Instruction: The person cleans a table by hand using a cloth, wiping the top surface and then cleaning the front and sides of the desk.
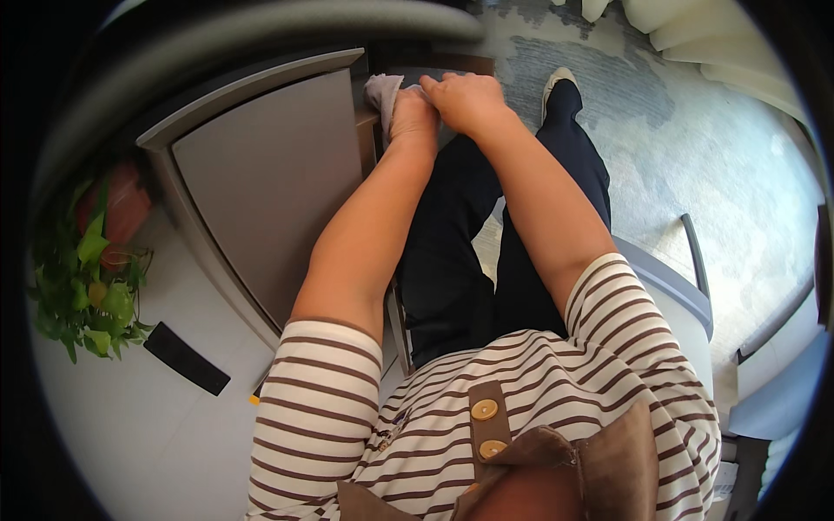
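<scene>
My left hand (415,116) is closed on a crumpled greyish-pink cloth (383,92), whose folds stick out on the left side of the hand. Close against it on the right is my right hand (464,98), palm down with bent fingers reaching toward the cloth; its fingertips and palm are partly hidden, so whether it grips the cloth cannot be told. Both hands are over a dark surface (449,64) with a brown edge, beside a light wood-coloured edge (366,118).
A grey panelled cabinet (273,182) stands left of my forearms. Farther left are a leafy plant (98,293), a reddish pot (117,208) and a black oblong object (187,358). On the right are a grey-edged chair (664,277), patterned carpet (684,156) and a pale curtain (710,39).
</scene>
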{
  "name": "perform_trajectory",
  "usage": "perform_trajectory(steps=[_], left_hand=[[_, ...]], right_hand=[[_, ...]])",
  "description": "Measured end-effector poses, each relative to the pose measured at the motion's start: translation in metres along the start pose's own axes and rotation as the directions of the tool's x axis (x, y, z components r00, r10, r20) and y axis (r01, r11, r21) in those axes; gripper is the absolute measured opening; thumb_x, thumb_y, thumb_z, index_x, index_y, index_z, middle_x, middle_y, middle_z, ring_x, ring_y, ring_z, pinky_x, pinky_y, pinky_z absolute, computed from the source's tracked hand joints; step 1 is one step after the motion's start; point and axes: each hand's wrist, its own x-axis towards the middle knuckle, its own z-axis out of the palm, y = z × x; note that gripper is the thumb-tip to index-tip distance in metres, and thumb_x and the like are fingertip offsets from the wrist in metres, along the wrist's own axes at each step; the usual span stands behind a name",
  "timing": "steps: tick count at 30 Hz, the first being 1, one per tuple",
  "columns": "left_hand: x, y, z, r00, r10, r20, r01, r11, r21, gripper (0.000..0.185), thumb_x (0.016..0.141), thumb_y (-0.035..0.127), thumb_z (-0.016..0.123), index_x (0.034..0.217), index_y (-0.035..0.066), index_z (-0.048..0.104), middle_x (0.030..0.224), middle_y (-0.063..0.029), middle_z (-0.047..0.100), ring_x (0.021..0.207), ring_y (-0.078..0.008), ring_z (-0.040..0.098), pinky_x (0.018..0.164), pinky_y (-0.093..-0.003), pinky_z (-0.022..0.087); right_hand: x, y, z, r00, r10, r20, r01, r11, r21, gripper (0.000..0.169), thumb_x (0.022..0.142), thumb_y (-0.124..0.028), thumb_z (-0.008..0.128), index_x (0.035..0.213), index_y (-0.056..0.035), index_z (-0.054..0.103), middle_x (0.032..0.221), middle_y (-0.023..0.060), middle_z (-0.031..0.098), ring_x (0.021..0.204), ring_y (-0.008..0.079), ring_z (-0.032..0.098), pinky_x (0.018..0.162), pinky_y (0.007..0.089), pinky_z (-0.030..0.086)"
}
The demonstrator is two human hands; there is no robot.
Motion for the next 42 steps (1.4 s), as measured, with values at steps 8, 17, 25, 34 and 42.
perform_trajectory(steps=[8, 17, 25, 34, 42], left_hand=[[0.026, 0.025, 0.016, 1.000, -0.006, 0.005, 0.006, 0.998, -0.070, 0.012, 0.085, 0.018, 0.063, 0.091, 0.020, 0.073, 0.096, 0.0030, 0.070, 0.090, -0.0155, 0.068, 0.063, -0.0392, 0.048], [0.064, 0.043, 0.027, 0.997, 0.060, -0.046, -0.072, 0.941, -0.332, 0.023, 0.090, 0.020, 0.058, 0.108, 0.016, 0.072, 0.118, -0.0071, 0.068, 0.113, -0.0223, 0.063, 0.085, -0.0486, 0.047], [0.087, 0.066, 0.055, 0.996, 0.078, 0.031, -0.063, 0.941, -0.332, 0.024, 0.091, 0.020, 0.057, 0.108, 0.016, 0.073, 0.118, -0.0070, 0.068, 0.113, -0.0229, 0.063, 0.084, -0.0477, 0.047], [0.123, 0.092, 0.085, 0.986, 0.099, 0.136, -0.044, 0.930, -0.364, 0.024, 0.091, 0.019, 0.056, 0.108, 0.015, 0.073, 0.118, -0.0069, 0.068, 0.113, -0.0236, 0.063, 0.084, -0.0467, 0.047], [0.149, 0.118, 0.112, 0.969, 0.110, 0.223, -0.013, 0.919, -0.395, 0.025, 0.092, 0.019, 0.056, 0.109, 0.015, 0.073, 0.118, -0.0069, 0.068, 0.113, -0.0242, 0.063, 0.083, -0.0458, 0.047]], right_hand=[[0.004, 0.005, -0.017, 0.998, 0.063, -0.001, -0.063, 0.997, 0.038, 0.047, 0.090, -0.013, 0.056, 0.136, -0.0221, 0.052, 0.131, 0.0106, 0.061, 0.108, 0.0299, 0.066, 0.085, 0.0415, 0.056], [0.012, 0.000, -0.014, 0.988, 0.106, -0.113, -0.100, 0.993, 0.062, 0.046, 0.089, -0.015, 0.056, 0.135, -0.0217, 0.055, 0.129, 0.0098, 0.063, 0.104, 0.0302, 0.067, 0.083, 0.0407, 0.057], [0.013, -0.006, -0.019, 0.968, 0.143, -0.205, -0.111, 0.981, 0.161, 0.032, 0.084, -0.011, 0.060, 0.115, -0.0152, 0.060, 0.117, 0.0089, 0.067, 0.095, 0.0300, 0.068, 0.075, 0.0410, 0.058], [0.013, -0.002, -0.018, 0.957, 0.126, -0.261, -0.092, 0.986, 0.139, 0.042, 0.080, -0.008, 0.062, 0.121, -0.0127, 0.060, 0.113, 0.0096, 0.068, 0.092, 0.0291, 0.068, 0.073, 0.0395, 0.058], [0.017, -0.007, -0.017, 0.929, 0.122, -0.349, -0.066, 0.983, 0.169, 0.044, 0.079, -0.008, 0.062, 0.124, -0.0106, 0.061, 0.108, 0.0095, 0.067, 0.093, 0.0288, 0.068, 0.075, 0.0383, 0.058]])
